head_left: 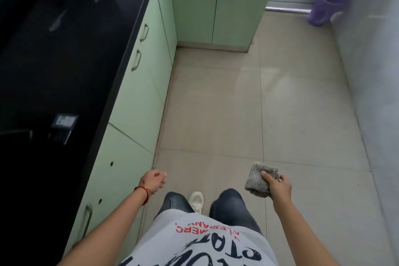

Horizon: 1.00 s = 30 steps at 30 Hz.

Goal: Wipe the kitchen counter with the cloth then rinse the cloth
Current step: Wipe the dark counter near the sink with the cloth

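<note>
Gripping the folded grey cloth [260,180], right hand [277,187] holds it over the floor tiles [226,114], well right of the black counter [64,49]. Left hand [153,181] hangs near the green cabinets [138,101], fingers curled and apparently holding nothing; motion blur there. Purple bin [326,6] far right.

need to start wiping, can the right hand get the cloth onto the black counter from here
Probably not yet: the right hand holds the cloth over the floor, with the body between it and the counter. Nothing blocks it after a turn.
</note>
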Tool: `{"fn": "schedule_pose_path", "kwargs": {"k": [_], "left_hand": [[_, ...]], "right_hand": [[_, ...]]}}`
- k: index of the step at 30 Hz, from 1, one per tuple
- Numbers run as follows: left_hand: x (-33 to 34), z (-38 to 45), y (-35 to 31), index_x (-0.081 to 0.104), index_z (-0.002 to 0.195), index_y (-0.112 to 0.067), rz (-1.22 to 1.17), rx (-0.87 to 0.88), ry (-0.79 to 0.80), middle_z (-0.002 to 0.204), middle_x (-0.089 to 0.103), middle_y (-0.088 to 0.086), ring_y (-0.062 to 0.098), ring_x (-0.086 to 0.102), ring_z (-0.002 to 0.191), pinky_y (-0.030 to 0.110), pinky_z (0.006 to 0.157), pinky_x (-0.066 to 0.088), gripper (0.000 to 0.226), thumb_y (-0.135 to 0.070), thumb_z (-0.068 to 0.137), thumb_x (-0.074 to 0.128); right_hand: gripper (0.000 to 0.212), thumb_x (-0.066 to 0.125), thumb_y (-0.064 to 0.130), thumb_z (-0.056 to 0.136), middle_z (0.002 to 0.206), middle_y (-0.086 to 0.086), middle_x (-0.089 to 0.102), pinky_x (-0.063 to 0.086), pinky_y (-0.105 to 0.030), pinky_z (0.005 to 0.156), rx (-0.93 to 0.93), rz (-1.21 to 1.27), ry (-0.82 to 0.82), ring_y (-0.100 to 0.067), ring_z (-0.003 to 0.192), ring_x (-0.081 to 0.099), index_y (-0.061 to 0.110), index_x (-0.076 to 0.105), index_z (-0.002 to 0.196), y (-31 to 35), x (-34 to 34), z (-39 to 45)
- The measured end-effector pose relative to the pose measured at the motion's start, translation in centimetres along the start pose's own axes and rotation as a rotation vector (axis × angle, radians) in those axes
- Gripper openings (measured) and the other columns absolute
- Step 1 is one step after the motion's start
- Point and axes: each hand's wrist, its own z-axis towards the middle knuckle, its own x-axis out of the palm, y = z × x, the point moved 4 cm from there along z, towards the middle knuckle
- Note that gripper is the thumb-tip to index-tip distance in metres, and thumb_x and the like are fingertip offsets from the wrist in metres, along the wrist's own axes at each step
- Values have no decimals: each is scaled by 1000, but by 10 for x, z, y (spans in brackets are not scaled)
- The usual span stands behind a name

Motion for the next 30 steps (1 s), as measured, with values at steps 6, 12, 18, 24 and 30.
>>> {"fn": "schedule_pose_path", "kwargs": {"k": [6,12,18,24,30], "left_hand": [[8,70,-165,53,70,-15,-60,150,48,64,55,2,1,55,40,5,34,35,23,-10,92,48],[-2,131,-243,52,65,-20,-113,56,-38,66,57,3,7,52,44,19,44,35,28,-14,92,49],[-14,170,-275,55,73,-16,-198,-66,-75,65,58,2,14,51,55,21,49,35,20,-14,92,50],[-47,239,-319,59,81,-12,-289,-141,-140,66,61,3,16,53,56,21,49,37,12,-13,90,52],[-94,312,-423,56,76,-14,-278,-94,-123,63,58,1,10,53,49,15,39,37,16,-12,91,50]], "right_hand": [[47,72,8,76,116,-26,59,50,-42,79,36,48,-8,-33,92,59,-3,51,117,74,29,77],[48,72,9,76,116,-25,59,51,-41,76,29,2,45,-33,93,59,-1,51,118,174,77,161],[49,74,11,73,111,-25,62,54,-44,77,-48,-136,135,-37,96,63,-1,52,115,287,153,220],[49,73,7,74,106,-20,61,51,-45,82,-155,-217,208,-30,89,60,0,50,116,395,253,266],[49,71,4,75,104,-17,59,49,-40,79,-152,-197,196,-27,88,57,0,48,118,476,339,298]]}}
